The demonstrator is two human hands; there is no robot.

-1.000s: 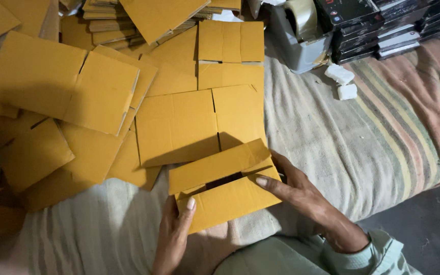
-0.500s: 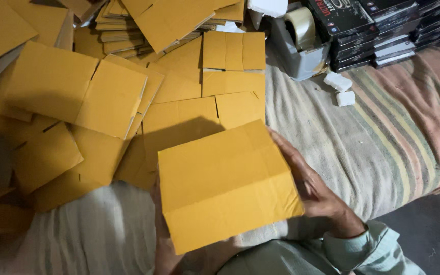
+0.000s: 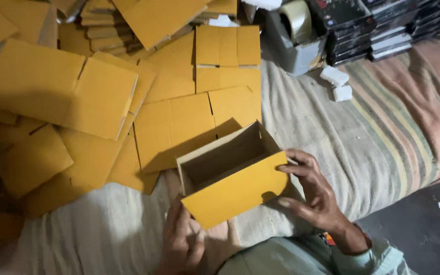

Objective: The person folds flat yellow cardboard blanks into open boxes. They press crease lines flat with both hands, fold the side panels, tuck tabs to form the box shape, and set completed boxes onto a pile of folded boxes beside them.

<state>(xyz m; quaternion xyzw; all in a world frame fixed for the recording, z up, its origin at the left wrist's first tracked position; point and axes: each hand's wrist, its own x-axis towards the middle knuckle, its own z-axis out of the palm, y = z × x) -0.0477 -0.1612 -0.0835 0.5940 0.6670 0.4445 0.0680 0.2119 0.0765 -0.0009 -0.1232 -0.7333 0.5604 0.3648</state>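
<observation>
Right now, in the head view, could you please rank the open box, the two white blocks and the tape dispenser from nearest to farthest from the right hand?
1. Open yellow box: held by the right hand.
2. White blocks: up on the striped cloth.
3. Tape dispenser: farther up, beside the black stacks.

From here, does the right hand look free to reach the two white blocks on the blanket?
Probably not at once: the right hand holds the open box; otherwise bare blanket lies before the white blocks.
</observation>
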